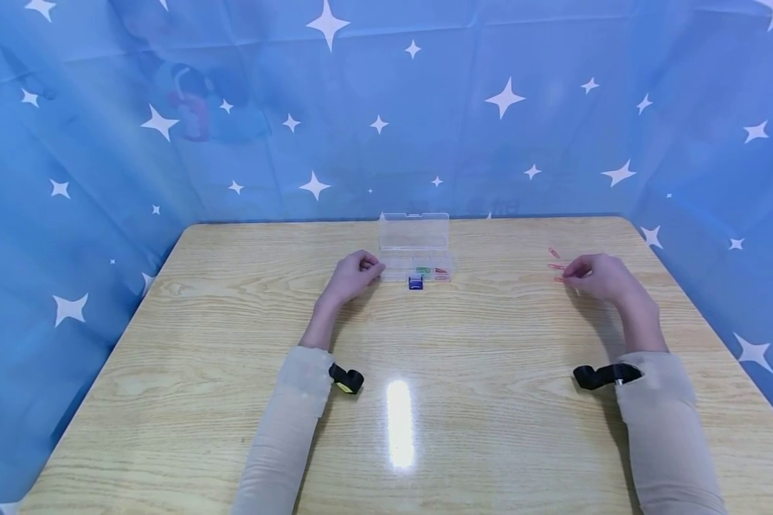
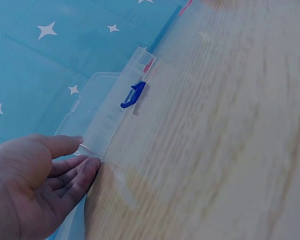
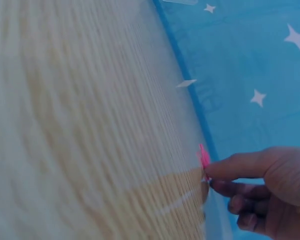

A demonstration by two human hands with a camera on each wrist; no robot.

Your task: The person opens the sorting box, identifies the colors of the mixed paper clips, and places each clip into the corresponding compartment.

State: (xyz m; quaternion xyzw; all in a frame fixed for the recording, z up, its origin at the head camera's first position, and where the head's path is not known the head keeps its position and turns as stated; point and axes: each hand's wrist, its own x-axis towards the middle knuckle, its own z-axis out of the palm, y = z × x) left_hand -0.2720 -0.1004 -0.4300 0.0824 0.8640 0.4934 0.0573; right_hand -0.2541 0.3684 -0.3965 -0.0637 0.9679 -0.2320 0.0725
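Note:
A clear plastic compartment box (image 1: 396, 274) stands near the table's back edge, its see-through lid (image 1: 414, 232) raised. My left hand (image 1: 356, 275) is at the box's left end, where thumb and fingertips grip the corner (image 2: 90, 151). Green clips (image 1: 423, 270) and red clips (image 1: 441, 271) lie in the right-hand compartments. On the box's front edge is a blue latch (image 2: 134, 95). Off to the right, my right hand (image 1: 595, 277) pinches a pink paper clip (image 1: 559, 280) between thumb and index finger, low at the tabletop. Two more pink clips, one a pink paper clip (image 1: 554, 252), lie just beyond.
The wood-grain table (image 1: 477, 372) reaches back to a blue curtain (image 1: 361, 93) printed with white stars. Black wrist cameras, such as the left camera (image 1: 348, 379), are strapped over both sleeves. A bright light reflection (image 1: 399, 423) shows on the tabletop between the forearms.

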